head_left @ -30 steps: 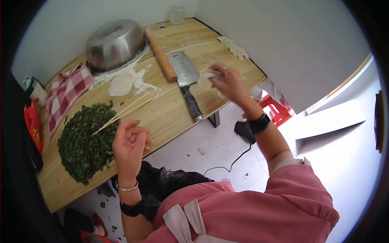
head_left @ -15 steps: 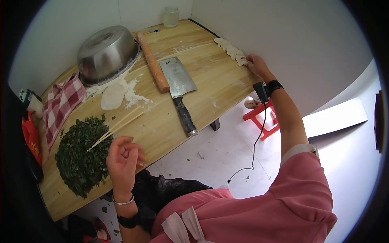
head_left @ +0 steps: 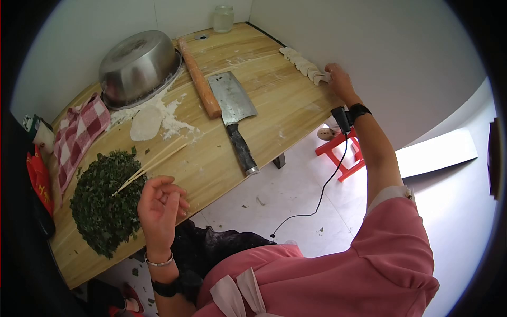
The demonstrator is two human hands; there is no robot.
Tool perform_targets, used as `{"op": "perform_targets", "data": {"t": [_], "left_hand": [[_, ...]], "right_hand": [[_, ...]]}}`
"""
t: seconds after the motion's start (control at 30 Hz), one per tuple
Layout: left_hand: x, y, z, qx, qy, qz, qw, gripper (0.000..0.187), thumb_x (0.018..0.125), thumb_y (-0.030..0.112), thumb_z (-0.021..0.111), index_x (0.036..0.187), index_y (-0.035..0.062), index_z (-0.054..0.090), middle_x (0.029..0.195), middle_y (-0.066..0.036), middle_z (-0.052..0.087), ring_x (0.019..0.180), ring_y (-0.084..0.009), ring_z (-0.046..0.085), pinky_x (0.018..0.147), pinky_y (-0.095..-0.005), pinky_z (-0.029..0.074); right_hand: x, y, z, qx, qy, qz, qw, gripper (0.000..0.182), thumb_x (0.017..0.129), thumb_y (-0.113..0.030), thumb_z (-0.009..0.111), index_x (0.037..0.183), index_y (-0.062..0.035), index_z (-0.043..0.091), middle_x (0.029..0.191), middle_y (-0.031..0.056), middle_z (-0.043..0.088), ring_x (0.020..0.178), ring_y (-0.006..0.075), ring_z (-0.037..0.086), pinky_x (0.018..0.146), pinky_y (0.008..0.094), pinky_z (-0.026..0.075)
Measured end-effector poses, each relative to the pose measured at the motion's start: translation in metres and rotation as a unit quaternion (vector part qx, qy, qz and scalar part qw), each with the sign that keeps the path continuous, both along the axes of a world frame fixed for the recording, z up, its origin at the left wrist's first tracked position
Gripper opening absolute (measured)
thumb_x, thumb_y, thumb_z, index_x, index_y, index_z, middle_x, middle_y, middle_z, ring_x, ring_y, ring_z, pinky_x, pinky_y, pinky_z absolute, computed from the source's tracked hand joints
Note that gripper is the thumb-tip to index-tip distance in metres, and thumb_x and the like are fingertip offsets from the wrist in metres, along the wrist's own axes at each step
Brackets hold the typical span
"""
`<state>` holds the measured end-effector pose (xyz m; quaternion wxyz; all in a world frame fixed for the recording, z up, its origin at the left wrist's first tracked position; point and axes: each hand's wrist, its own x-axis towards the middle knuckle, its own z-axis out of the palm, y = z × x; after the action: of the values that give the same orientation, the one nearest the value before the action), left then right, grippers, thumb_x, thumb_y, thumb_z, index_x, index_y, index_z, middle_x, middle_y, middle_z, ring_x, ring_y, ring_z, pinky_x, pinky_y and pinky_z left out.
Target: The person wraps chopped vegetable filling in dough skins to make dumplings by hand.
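Creamy-white dough pieces (head_left: 302, 64) line the edge of a honey-brown, wood-grained tabletop (head_left: 296, 119), shared with dark green chopped leaves (head_left: 103, 208), pale yellow chopsticks (head_left: 158, 160) and white flour (head_left: 178, 126). An orange-brown rolling pin (head_left: 200, 82) meets a grey cleaver blade (head_left: 232, 98) with a black handle (head_left: 241, 148); nearby are a silver bowl (head_left: 137, 74) and a red-and-white checked cloth (head_left: 82, 132). The worker's top (head_left: 327, 274) is dusty pink, the stool (head_left: 340, 158) bright red.

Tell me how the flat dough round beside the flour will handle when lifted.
The dough round looks thin and flat, so it would probably droop. With so little thickness showing, it is likely light for its width. Flour beside it suggests dusting, so it may peel away without much sticking.
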<state>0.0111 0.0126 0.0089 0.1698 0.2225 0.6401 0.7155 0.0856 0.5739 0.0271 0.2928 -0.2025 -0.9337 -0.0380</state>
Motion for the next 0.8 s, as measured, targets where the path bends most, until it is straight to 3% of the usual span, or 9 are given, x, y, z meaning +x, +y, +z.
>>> {"op": "perform_targets", "data": {"t": [0.13,0.2,0.27,0.37,0.47,0.57,0.7,0.77,0.8], "left_hand": [[0.0,0.001,0.001,0.005,-0.009,-0.004,1.0,0.019,0.091,0.002,0.049,0.11,0.0005,0.05,0.086,-0.009,0.061,0.064,-0.0108,0.057,0.053,-0.0194,0.044],[-0.001,-0.001,-0.002,0.012,-0.021,-0.017,1.0,0.02,0.091,0.002,0.051,0.11,0.0007,0.051,0.086,-0.008,0.061,0.065,-0.0109,0.058,0.053,-0.0192,0.045],[0.0,-0.002,-0.004,0.012,-0.035,-0.023,0.999,0.021,0.09,0.004,0.053,0.111,0.0012,0.051,0.086,-0.008,0.062,0.066,-0.0107,0.059,0.053,-0.0191,0.045],[-0.002,-0.004,-0.004,0.02,-0.019,-0.045,0.999,0.022,0.09,0.004,0.056,0.111,0.0015,0.051,0.085,-0.006,0.061,0.067,-0.008,0.058,0.054,-0.0184,0.045],[-0.002,-0.007,-0.003,0.019,-0.016,-0.049,0.998,0.021,0.09,0.004,0.056,0.111,0.0015,0.052,0.084,-0.004,0.06,0.067,-0.0063,0.057,0.054,-0.0181,0.045],[0.0,-0.008,-0.004,0.018,-0.012,-0.057,0.998,0.02,0.09,0.005,0.056,0.109,0.0014,0.053,0.082,-0.002,0.059,0.066,-0.0047,0.056,0.054,-0.0179,0.045],[-0.001,-0.009,-0.009,0.028,0.011,-0.068,0.997,0.018,0.09,0.005,0.056,0.107,0.0004,0.052,0.08,-0.001,0.057,0.066,-0.0052,0.056,0.054,-0.0183,0.045],[-0.002,-0.008,-0.012,0.033,0.016,-0.07,0.997,0.017,0.09,0.005,0.056,0.106,0.0,0.052,0.08,-0.001,0.056,0.066,-0.0054,0.056,0.054,-0.0184,0.045],[-0.003,-0.008,-0.014,0.023,0.027,-0.068,0.997,0.017,0.089,0.005,0.057,0.105,-0.0007,0.052,0.079,-0.001,0.056,0.065,-0.0058,0.056,0.054,-0.0187,0.046]], "right_hand": [[0.014,-0.001,0.024,0.029,0.043,0.012,0.999,0.022,0.08,0.002,0.045,0.097,-0.007,0.057,0.099,0.0151,0.06,0.094,0.0367,0.057,0.079,0.0432,0.047],[0.011,-0.007,0.035,0.089,0.062,0.071,0.992,0.023,0.079,0.004,0.045,0.096,-0.0054,0.057,0.096,0.0145,0.06,0.09,0.0345,0.059,0.078,0.0417,0.048],[0.004,-0.033,0.059,0.029,0.051,0.096,0.994,0.023,0.077,0.004,0.048,0.096,-0.0056,0.057,0.095,0.0134,0.06,0.087,0.0315,0.06,0.077,0.0387,0.048],[-0.014,-0.09,0.096,-0.044,0.033,0.149,0.987,0.021,0.08,-0.001,0.054,0.1,-0.0052,0.057,0.095,0.0079,0.06,0.082,0.0189,0.06,0.069,0.0318,0.05],[-0.03,-0.165,0.131,-0.09,0.009,0.209,0.974,0.017,0.082,-0.006,0.056,0.099,-0.0042,0.057,0.094,0.0068,0.061,0.084,0.0162,0.06,0.069,0.0292,0.049],[-0.05,-0.242,0.146,-0.161,-0.062,0.278,0.945,0.013,0.085,-0.01,0.056,0.097,-0.0041,0.058,0.091,0.0055,0.061,0.086,0.0139,0.059,0.069,0.0274,0.048],[-0.099,-0.304,0.127,-0.286,-0.22,0.361,0.86,0.014,0.084,-0.015,0.058,0.092,-0.0036,0.061,0.09,0.0063,0.062,0.087,0.0154,0.06,0.073,0.028,0.047],[-0.121,-0.335,0.115,-0.257,-0.282,0.325,0.866,0.017,0.081,-0.018,0.062,0.088,-0.003,0.063,0.089,0.0077,0.063,0.086,0.0181,0.06,0.075,0.0305,0.047],[-0.134,-0.344,0.104,-0.213,-0.284,0.36,0.863,0.016,0.083,-0.018,0.061,0.089,-0.0031,0.062,0.087,0.007,0.063,0.082,0.0173,0.06,0.072,0.0308,0.048]]}}
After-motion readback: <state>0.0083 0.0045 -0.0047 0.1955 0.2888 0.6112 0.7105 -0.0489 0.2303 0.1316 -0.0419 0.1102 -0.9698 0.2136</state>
